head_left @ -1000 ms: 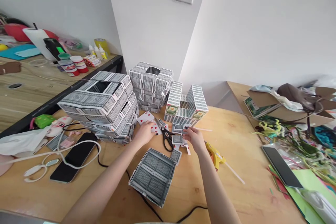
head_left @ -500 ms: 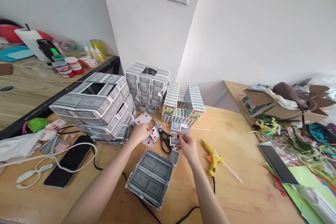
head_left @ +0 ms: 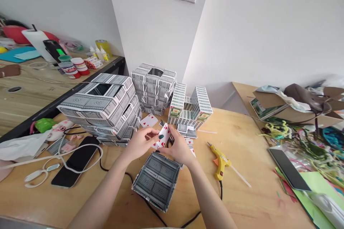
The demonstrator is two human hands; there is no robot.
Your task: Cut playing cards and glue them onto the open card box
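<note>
L hand [head_left: 138, 144] & R hand [head_left: 181, 147] moved tog., fingers [head_left: 156, 138] grasping heart card [head_left: 163, 136].

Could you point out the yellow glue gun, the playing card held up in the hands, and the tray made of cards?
Yellow glue gun [head_left: 220, 165]: head view, on its body.
Playing card [head_left: 163, 136]: head view, on its face.
Tray made of cards [head_left: 156, 179]: head view, on its inner bottom.
</note>
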